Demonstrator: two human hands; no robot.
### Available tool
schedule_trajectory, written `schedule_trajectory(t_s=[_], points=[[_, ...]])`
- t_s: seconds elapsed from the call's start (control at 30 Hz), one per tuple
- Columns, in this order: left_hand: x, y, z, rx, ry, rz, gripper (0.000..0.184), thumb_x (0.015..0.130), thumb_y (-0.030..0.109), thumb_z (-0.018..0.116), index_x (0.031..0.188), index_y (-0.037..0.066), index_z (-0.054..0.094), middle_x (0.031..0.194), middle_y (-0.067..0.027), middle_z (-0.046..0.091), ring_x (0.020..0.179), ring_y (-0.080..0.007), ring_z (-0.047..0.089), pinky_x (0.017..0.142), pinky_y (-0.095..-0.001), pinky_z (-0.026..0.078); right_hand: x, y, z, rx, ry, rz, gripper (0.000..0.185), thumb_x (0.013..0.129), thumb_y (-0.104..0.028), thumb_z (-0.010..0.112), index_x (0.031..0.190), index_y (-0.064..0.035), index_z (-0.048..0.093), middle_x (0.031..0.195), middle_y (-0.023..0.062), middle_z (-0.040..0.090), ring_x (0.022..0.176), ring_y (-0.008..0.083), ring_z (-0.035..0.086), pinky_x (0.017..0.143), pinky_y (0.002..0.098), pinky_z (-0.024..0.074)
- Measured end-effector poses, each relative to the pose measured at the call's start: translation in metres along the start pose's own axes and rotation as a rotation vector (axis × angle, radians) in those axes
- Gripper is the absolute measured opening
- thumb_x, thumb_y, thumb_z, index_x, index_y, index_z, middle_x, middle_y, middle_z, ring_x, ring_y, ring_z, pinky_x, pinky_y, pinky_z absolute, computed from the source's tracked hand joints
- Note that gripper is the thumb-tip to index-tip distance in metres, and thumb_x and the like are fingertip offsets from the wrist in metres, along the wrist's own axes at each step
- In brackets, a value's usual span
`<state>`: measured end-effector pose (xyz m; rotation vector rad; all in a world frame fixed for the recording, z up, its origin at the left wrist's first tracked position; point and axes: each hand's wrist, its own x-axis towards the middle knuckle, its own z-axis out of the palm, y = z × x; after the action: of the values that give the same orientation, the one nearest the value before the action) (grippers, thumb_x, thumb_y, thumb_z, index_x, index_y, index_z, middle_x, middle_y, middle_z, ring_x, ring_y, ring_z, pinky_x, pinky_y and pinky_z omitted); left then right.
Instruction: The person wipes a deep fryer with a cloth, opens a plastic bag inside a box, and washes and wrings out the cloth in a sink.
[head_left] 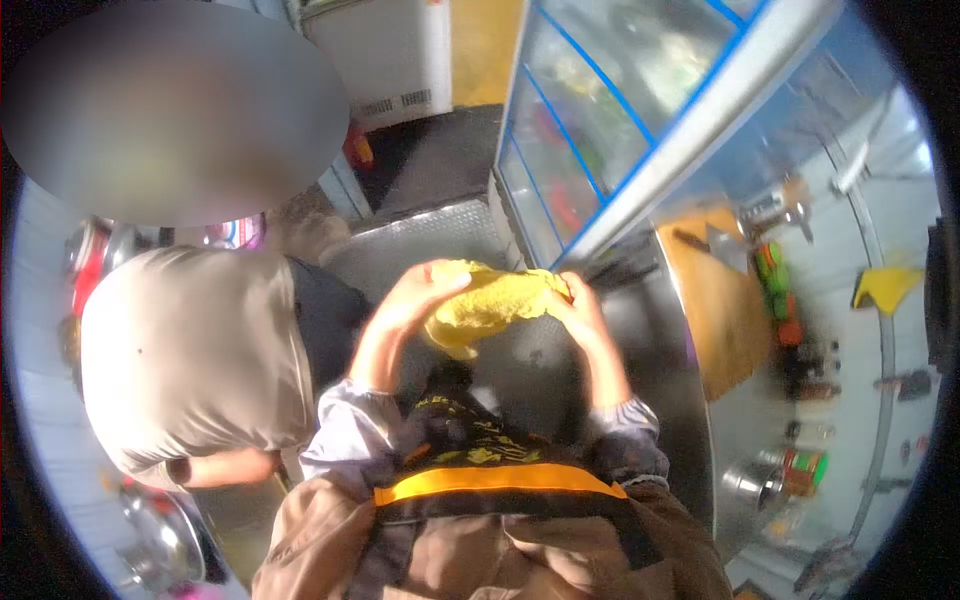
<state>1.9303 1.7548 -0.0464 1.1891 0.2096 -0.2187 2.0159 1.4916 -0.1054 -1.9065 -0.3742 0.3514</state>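
A crumpled yellow cloth (490,303) is stretched between my two hands, in front of my body and over the metal floor. My left hand (418,298) grips its left end, with the thumb on top. At the other end, my right hand (582,308) pinches the cloth's right edge between thumb and fingers. A loose fold hangs down at the lower left. I wear a dark apron (500,485) with an orange band.
Another person in a light shirt (200,360) stands close on my left. Ahead to the right is a glass-doored cabinet (590,110) with blue shelf edges. A cutting board (725,330), green and orange objects (778,290) and a metal pot (752,482) occupy the right-hand counter.
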Motion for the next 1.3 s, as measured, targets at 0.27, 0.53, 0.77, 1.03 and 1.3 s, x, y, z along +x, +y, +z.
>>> schedule_trajectory(t_s=[0.27, 0.53, 0.77, 1.03, 1.3], points=[[0.126, 0.043, -0.101, 0.148, 0.439, 0.103, 0.022, 0.087, 0.022, 0.056, 0.097, 0.002, 0.060, 0.082, -0.0013, 0.062, 0.070, -0.0095, 0.056, 0.064, -0.0244, 0.046, 0.210, -0.021, 0.007, -0.043, 0.014, -0.074, 0.021, 0.082, -0.015, 0.061, 0.097, -0.0002, 0.057, 0.091, 0.0131, 0.064, 0.086, 0.0173, 0.062, 0.075, 0.0292, 0.0462], [0.222, 0.097, -0.152, 0.675, 0.720, 0.555, 0.031, 0.087, 0.029, 0.052, 0.086, 0.001, 0.064, 0.087, -0.0159, 0.057, 0.084, -0.0280, 0.056, 0.074, -0.0333, 0.045, 0.346, -0.049, 0.053, -0.338, 0.227, -0.101, 0.022, 0.088, -0.021, 0.051, 0.099, -0.0020, 0.050, 0.091, 0.0156, 0.061, 0.086, 0.0237, 0.060, 0.075, 0.0356, 0.0445], [0.322, 0.131, -0.199, 0.195, 0.651, 0.432, 0.028, 0.090, 0.025, 0.051, 0.098, 0.000, 0.061, 0.090, -0.0047, 0.063, 0.078, -0.0132, 0.056, 0.071, -0.0275, 0.045, 0.487, -0.058, 0.091, 0.054, 0.153, -0.076, 0.026, 0.079, -0.021, 0.063, 0.093, -0.0006, 0.054, 0.083, 0.0085, 0.060, 0.080, 0.0142, 0.056, 0.072, 0.0277, 0.0448], [0.435, 0.228, -0.283, -0.359, 0.823, 0.397, 0.024, 0.089, 0.026, 0.054, 0.092, 0.003, 0.061, 0.082, 0.0010, 0.060, 0.071, -0.0062, 0.053, 0.063, -0.0216, 0.043, 0.652, -0.093, 0.079, -0.360, 0.035, -0.146, 0.035, 0.080, -0.037, 0.060, 0.081, -0.0018, 0.059, 0.071, 0.0209, 0.058, 0.070, 0.0350, 0.060, 0.060, 0.0392, 0.0440], [0.557, 0.299, -0.309, 0.981, 0.698, 0.425, 0.023, 0.086, 0.024, 0.053, 0.092, 0.004, 0.063, 0.089, -0.0165, 0.055, 0.083, -0.0325, 0.057, 0.073, -0.0354, 0.046, 0.778, -0.150, 0.140, 0.790, -0.353, 0.213, 0.035, 0.091, -0.035, 0.048, 0.100, -0.0012, 0.056, 0.081, 0.0004, 0.060, 0.068, 0.0111, 0.056, 0.059, 0.0273, 0.0449]])
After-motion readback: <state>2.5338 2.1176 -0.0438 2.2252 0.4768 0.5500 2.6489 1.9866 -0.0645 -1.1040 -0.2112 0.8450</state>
